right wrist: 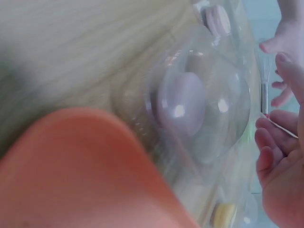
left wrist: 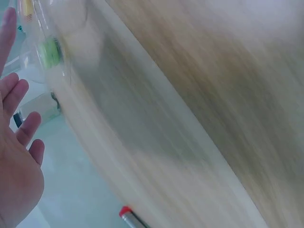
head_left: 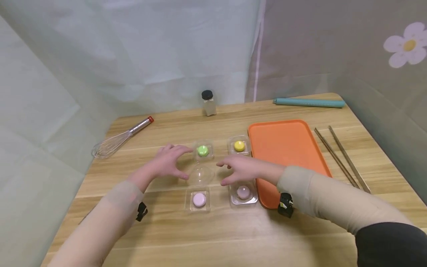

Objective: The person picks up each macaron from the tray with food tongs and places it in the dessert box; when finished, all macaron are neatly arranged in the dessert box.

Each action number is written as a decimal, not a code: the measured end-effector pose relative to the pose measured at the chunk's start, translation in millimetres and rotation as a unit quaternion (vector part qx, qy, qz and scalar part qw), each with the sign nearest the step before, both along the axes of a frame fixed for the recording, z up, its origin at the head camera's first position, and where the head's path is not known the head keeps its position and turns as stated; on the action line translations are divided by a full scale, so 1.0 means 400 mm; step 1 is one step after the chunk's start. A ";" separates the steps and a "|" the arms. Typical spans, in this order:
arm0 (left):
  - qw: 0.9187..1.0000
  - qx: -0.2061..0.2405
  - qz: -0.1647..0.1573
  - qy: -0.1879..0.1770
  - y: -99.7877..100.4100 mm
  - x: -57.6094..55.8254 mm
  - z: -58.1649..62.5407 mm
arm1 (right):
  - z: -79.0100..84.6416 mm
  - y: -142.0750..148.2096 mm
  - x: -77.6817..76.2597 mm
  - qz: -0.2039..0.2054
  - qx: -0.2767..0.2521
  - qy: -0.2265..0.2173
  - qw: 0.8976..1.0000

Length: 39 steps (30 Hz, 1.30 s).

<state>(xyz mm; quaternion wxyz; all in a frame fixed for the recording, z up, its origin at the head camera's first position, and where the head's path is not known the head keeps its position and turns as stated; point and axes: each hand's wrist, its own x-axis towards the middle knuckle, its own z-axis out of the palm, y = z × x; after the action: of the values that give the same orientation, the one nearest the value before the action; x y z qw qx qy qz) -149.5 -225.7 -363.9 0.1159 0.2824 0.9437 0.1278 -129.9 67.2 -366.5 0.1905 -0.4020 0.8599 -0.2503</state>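
Observation:
My left hand (head_left: 170,162) is spread, thumb and fingers apart, at the left of a clear dome lid (head_left: 201,174); its thumb tip is by the lid's edge, and I cannot tell if they touch. My right hand (head_left: 241,167) hovers to the lid's right, fingers loosely bent, holding nothing. Around them sit macarons in clear plastic trays: a green macaron (head_left: 202,150), a yellow macaron (head_left: 239,146), a lilac macaron (head_left: 199,200) and another lilac macaron (right wrist: 183,104). A clear dome (right wrist: 225,102) covers that last one, below my right hand.
An orange tray (head_left: 283,141) lies right of the macarons, under my right forearm. Beyond it are metal chopsticks (head_left: 347,157). A teal stick (head_left: 308,102) and a black-capped jar (head_left: 209,105) are at the back; a whisk (head_left: 123,137) lies left.

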 end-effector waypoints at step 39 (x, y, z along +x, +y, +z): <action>0.996 0.023 -0.012 0.081 0.036 0.031 -0.037 | -0.043 -0.068 -0.046 -0.067 0.008 -0.097 0.993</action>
<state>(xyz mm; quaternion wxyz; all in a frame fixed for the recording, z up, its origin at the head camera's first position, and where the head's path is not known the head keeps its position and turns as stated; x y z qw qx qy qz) -137.2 -211.2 -378.6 0.0342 0.3053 0.9434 0.1248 -148.4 40.2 -383.7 0.2593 -0.3160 0.8640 -0.2938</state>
